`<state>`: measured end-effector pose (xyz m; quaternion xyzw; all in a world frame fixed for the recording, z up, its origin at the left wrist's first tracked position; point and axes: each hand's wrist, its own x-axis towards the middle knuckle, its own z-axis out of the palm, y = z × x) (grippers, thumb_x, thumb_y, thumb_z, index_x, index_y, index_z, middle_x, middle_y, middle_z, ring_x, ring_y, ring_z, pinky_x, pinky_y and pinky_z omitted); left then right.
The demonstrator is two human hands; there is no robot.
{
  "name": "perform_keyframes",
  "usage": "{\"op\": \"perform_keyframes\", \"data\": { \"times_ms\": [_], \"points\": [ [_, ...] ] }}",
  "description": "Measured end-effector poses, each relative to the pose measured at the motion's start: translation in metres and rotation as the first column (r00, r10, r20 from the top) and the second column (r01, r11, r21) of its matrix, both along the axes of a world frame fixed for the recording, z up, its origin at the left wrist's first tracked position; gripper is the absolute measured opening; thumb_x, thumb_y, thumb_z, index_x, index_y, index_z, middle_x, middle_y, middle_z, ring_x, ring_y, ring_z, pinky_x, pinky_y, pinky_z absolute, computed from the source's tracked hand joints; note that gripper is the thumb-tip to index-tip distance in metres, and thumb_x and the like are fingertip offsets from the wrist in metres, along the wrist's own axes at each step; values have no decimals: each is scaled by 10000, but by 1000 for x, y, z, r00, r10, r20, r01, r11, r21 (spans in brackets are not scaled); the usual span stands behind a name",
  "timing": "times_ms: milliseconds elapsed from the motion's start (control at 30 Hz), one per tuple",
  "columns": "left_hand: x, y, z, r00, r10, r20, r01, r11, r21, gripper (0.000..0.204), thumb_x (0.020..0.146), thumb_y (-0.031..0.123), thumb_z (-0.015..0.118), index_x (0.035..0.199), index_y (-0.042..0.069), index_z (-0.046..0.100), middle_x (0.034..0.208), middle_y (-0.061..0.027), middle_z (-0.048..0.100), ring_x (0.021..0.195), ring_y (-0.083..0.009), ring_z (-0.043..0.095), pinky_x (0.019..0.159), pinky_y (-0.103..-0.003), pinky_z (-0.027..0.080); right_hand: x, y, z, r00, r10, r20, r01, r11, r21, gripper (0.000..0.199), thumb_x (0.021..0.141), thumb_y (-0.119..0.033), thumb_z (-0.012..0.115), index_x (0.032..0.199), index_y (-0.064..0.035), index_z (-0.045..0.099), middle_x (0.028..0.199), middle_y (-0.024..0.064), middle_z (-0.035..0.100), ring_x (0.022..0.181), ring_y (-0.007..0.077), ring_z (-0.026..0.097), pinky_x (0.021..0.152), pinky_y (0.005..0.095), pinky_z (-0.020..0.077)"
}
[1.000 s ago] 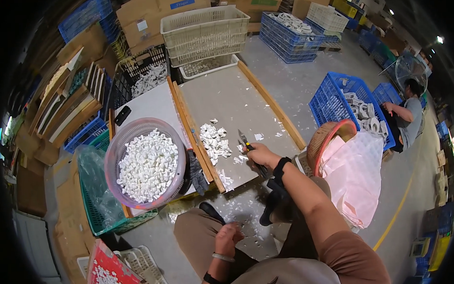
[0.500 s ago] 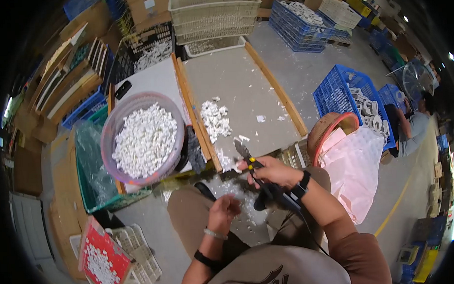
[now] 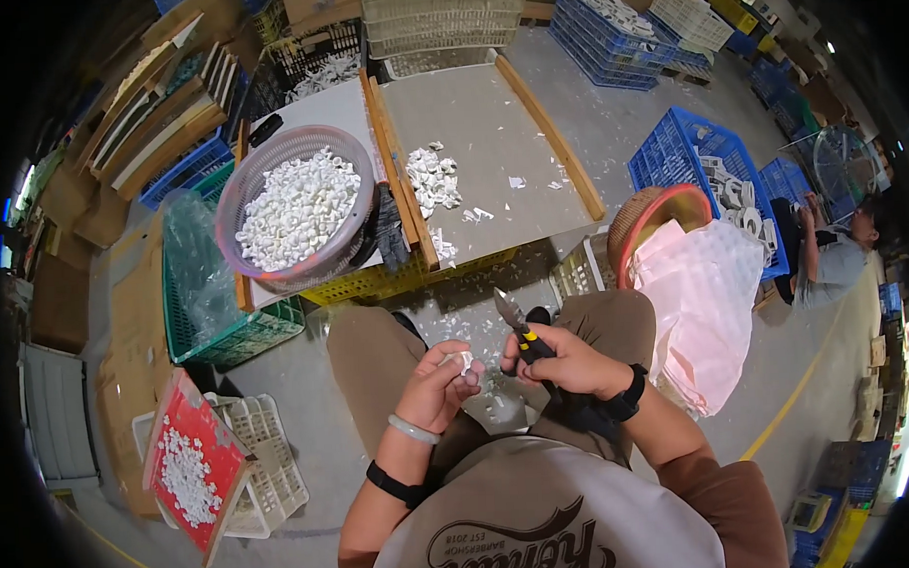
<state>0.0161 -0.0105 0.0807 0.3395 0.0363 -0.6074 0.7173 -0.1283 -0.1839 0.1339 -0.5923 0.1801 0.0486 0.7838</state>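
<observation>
Seated worker trimming small white parts. A grey tray [image 3: 489, 133] with wooden side rails lies far centre, carrying a loose pile of white pieces [image 3: 433, 175]. Left of it a round pink basket [image 3: 271, 180] stands heaped with the same pieces. Blue crates [image 3: 685, 151] stand right, and beside the right knee a basket lined with a pink bag [image 3: 700, 295]. White scraps [image 3: 456, 329] litter the floor between the knees.

The right hand [image 3: 567, 362] is closed in a fist round the yellow-and-black handle of a knife [image 3: 514, 322]. The knife's long axis runs from near right to far left, with the blade tip pointing up and away from the body. The left hand [image 3: 443, 385] pinches one small white part [image 3: 464, 361] between thumb and fingertips, just left of the knife handle and above the lap; part and blade are apart. The part is too small to tell its own axis.

To trim well, the part is best gripped low so the fingertips sit clear of the edge, with the cut stroked away from the body and the wrists braced on the thighs.
</observation>
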Motion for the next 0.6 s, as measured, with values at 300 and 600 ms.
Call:
{"op": "perform_keyframes", "data": {
  "times_ms": [300,600],
  "points": [
    [-26,11,6,994,41,98,-35,998,-56,227,919,66,509,1136,25,559,934,-116,622,735,-127,580,645,-239,494,-50,20,2,994,32,-100,-23,996,87,153,822,-24,519,971,-53,505,784,-11,494,617,67,460,565,213,396],
    [-31,13,15,991,49,121,-34,991,-126,244,946,81,466,1153,-17,551,881,-82,618,743,-128,598,713,-278,537,-72,23,6,996,-54,-70,44,989,-140,159,900,-145,574,1007,-61,493,842,1,470,742,66,459,635,225,423]
  ]
}}
